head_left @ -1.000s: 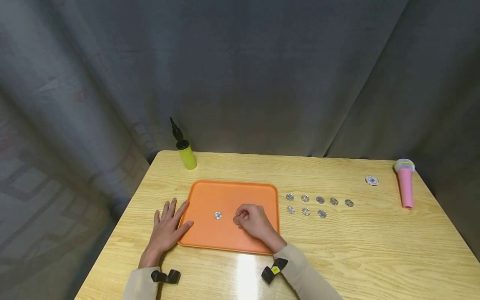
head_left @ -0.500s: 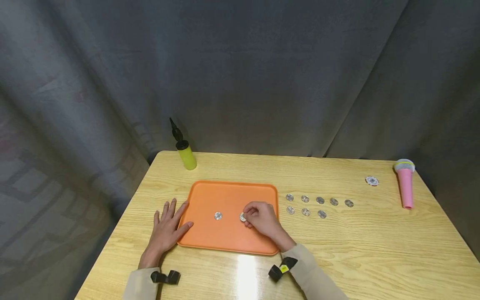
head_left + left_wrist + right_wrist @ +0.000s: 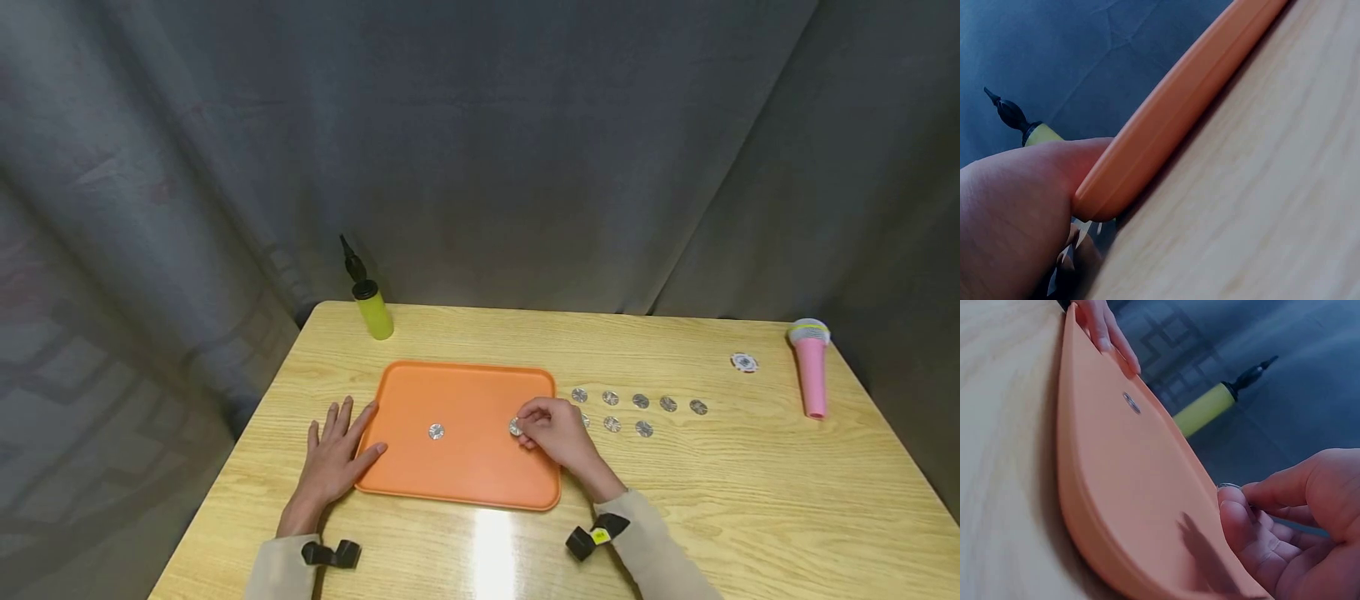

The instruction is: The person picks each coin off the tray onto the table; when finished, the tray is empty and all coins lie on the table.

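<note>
Thumb and fingers of my right hand (image 3: pixel 561 435) pinch a silver coin (image 3: pixel 514 427) over the right part of the orange tray (image 3: pixel 465 477). In the right wrist view this coin (image 3: pixel 1230 485) shows edge-on, raised above the tray. A second silver coin (image 3: pixel 437 431) lies flat on the tray, left of its middle. My left hand (image 3: pixel 330 465) has its fingers spread and rests at the tray's left edge, the thumb reaching over the rim. The left wrist view shows part of that hand (image 3: pixel 1016 206) against the tray's side (image 3: pixel 1166 106).
Right of the tray, several silver coins (image 3: pixel 640 401) lie in two rows on the wooden table (image 3: pixel 750 500). Farther right are a white poker chip (image 3: pixel 744 362) and a pink toy microphone (image 3: pixel 810 367). A yellow-green hand pump (image 3: pixel 375 312) stands behind the tray. A grey curtain (image 3: pixel 480 167) hangs behind.
My right hand has moved right across the tray, carrying the pinched coin toward the right edge. The left hand and the coin lying on the tray have stayed in place.
</note>
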`<action>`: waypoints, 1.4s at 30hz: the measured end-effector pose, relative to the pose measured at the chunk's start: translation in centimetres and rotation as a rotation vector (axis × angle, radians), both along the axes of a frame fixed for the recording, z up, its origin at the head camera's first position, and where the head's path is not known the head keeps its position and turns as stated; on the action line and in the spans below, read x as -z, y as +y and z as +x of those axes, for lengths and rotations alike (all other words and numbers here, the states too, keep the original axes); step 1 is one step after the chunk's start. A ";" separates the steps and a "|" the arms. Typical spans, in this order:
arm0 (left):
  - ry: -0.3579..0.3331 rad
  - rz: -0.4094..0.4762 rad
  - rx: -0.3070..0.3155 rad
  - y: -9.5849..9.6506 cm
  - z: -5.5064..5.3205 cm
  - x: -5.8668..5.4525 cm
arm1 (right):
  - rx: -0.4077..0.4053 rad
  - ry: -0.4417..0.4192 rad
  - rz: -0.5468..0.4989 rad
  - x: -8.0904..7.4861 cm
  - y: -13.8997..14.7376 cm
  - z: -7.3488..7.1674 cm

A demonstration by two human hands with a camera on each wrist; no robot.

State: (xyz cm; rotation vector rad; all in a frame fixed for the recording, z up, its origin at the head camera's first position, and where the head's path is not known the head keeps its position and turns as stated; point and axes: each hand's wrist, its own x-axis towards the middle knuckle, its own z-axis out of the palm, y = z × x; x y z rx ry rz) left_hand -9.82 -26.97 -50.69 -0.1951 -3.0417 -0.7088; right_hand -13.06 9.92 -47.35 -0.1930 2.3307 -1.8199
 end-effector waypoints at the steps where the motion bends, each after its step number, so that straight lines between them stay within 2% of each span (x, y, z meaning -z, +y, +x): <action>1: 0.000 0.000 -0.001 0.0 0.0 0.0 | 0.007 -0.002 0.003 0.0 0.3 0.0; 10: 0.010 0.013 0.003 -0.1 0.1 0.1 | 0.057 -0.010 0.001 -0.2 3.2 0.1; 18: 0.036 0.024 0.005 -0.1 0.2 0.1 | 0.091 -0.019 0.039 -0.3 5.2 0.3; 26: 0.009 0.008 0.004 -0.1 0.0 0.2 | 0.121 0.012 0.066 -0.4 7.7 0.6; 33: -0.011 0.011 0.006 -0.1 0.0 0.2 | 0.168 -0.025 0.086 -0.7 9.8 1.0; 42: -0.006 0.014 0.003 -0.1 0.0 0.3 | 0.214 -0.011 0.125 -0.6 12.7 1.5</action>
